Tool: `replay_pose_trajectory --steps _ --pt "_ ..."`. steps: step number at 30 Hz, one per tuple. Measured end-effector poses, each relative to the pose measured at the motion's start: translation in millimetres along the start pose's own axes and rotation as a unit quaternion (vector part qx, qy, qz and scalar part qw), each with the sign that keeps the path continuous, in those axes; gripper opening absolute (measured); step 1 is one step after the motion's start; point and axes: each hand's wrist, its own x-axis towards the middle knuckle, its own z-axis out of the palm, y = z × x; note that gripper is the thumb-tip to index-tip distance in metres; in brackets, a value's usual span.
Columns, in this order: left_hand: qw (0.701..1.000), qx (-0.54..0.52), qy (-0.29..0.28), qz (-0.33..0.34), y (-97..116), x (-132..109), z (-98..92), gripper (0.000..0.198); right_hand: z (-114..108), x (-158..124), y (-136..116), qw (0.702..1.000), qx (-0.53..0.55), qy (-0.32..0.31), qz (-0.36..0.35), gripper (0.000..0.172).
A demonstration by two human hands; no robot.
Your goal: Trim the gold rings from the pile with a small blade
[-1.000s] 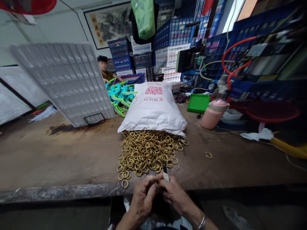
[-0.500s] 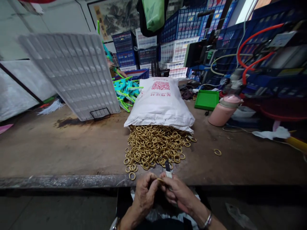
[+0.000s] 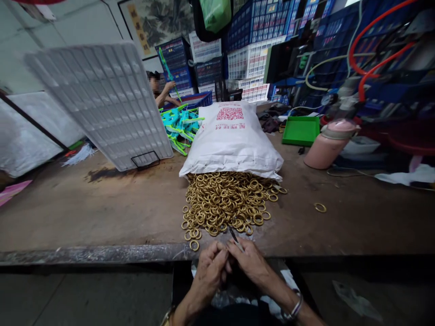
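Note:
My left hand (image 3: pixel 211 268) is closed in a pinch at the table's front edge, its fingertips against those of my right hand. The fingers now cover the gold ring that showed between them in the earlier frame. My right hand (image 3: pixel 253 265) is closed around a slim knife-like tool (image 3: pixel 234 236), whose dark tip points up and away; the rest is hidden by the fingers. Just beyond both hands lies a heap of gold rings (image 3: pixel 222 203), spilling from under a white sack (image 3: pixel 231 145) with red print. A lone ring (image 3: pixel 320 207) lies off to the right.
A ribbed translucent panel (image 3: pixel 102 104) leans at left on a wire stand (image 3: pixel 145 159). Teal and green plastic pieces (image 3: pixel 181 127) lie behind it, near another person's hand (image 3: pixel 169 87). At right stand a green tray (image 3: pixel 301 130) and a pink bottle (image 3: pixel 328 147). Stacked crates (image 3: pixel 248 63) fill the back.
The view has shifted slightly. The tool in my right hand has turned, its tip now leaning left, and the ring between my fingers is covered. The other person has raised a green-and-teal piece.

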Motion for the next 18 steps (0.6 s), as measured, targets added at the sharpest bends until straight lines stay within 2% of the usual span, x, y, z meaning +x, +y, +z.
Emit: replay_pose_trajectory --steps 3,5,9,14,18 --pt "0.998 -0.063 -0.011 -0.012 -3.0 -0.4 -1.7 0.03 1.9 2.8 1.7 0.999 0.035 -0.03 0.004 0.032" --pt "0.996 -0.083 -0.011 -0.013 -4.8 -1.0 -2.5 0.031 1.3 4.2 2.1 1.0 0.02 -0.022 0.006 0.032" --pt "0.995 -0.1 0.01 -0.019 -5.0 -2.1 -3.7 0.033 -1.9 2.3 2.8 0.992 -0.115 0.044 -0.028 0.028" --pt "0.993 -0.109 0.042 -0.019 -1.0 -0.7 -4.2 0.037 -0.8 -4.7 4.9 0.964 -0.247 -0.019 -0.092 0.014" --pt "0.993 -0.105 0.054 -0.013 1.3 0.4 -3.1 0.042 1.9 -6.0 2.4 0.95 -0.299 -0.025 -0.088 0.021"
